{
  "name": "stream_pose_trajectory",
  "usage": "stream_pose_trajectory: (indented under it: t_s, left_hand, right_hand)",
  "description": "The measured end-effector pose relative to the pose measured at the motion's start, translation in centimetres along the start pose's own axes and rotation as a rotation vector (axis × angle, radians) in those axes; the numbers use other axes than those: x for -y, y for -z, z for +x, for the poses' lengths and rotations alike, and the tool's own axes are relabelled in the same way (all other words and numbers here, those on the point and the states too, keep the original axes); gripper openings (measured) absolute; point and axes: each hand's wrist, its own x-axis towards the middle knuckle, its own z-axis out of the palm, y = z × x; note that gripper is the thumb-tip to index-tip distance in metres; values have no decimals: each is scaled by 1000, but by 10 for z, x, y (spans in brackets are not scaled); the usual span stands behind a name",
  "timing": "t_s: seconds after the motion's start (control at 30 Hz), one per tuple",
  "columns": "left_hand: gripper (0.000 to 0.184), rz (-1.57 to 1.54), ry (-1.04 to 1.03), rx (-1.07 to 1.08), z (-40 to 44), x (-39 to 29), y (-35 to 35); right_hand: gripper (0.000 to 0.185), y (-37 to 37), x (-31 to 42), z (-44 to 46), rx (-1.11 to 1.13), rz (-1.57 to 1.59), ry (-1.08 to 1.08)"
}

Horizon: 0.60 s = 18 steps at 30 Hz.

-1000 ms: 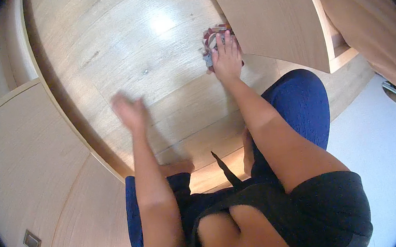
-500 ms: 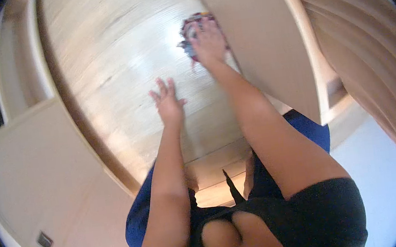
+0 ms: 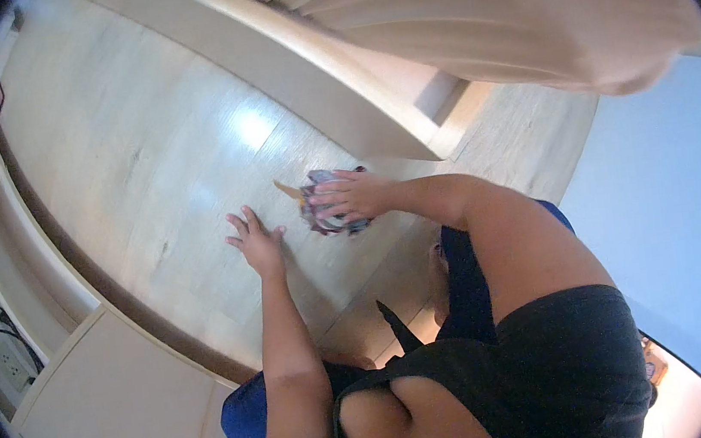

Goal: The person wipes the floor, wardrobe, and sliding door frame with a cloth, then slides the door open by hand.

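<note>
A crumpled, multicoloured rag point(image 3: 311, 215) lies on the wood-look floor point(image 3: 152, 146), with grey, dark red and yellowish patches showing. My right hand point(image 3: 357, 197) presses down on the rag and holds it under the fingers, hiding much of it. To the left, my left hand point(image 3: 258, 245) rests on the floor, fingers spread and nothing in it. A gap of bare floor separates that hand from the rag.
A low pale wooden panel point(image 3: 300, 78) runs along the right, with a beige curtain point(image 3: 484, 22) beyond it. Pale cabinets point(image 3: 112, 402) line the left, near a power outlet point(image 3: 14, 365) with black cables point(image 3: 4, 328). My bent knees are close below.
My right hand has drawn the rag back from beside the panel toward my body. The view has turned to the right. My left hand stays spread on the floor.
</note>
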Motion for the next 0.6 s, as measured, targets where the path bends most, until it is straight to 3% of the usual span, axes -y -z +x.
stream_pose_trajectory:
  t_s: [0.1,0.2,0.33,0.4,0.43,0.47,0.5,0.57,0.6]
  left_hand:
    - [94,-12,30,20,-9,-7,7]
    - [91,130,110,70,-2,-18,0]
    - [84,340,59,56,-7,-66,-13]
    - [70,302,-309,-75,-11,-71,-38]
    - [65,302,-411,65,-20,-90,-33]
    - [60,304,-505,208,-32,-113,-26]
    - [60,307,-537,208,-42,-132,-28]
    - [44,141,-871,287,-62,-154,-23]
    - [44,154,-888,297,-74,-179,-13]
  right_hand:
    - [66,-5,-23,-62,0,-143,44]
    - [72,14,-34,-114,133,-103,-121]
    - [75,2,-41,-135,48,-117,-252]
    - [57,10,-34,-124,165,-101,-352]
    - [52,0,-29,-127,69,-83,-411]
    - [52,-7,-29,-131,32,-32,-470]
    - [54,-8,-40,-140,36,-78,-582]
    - [57,-1,-55,-153,33,-107,-708]
    - [59,10,-68,-168,-18,-95,-927]
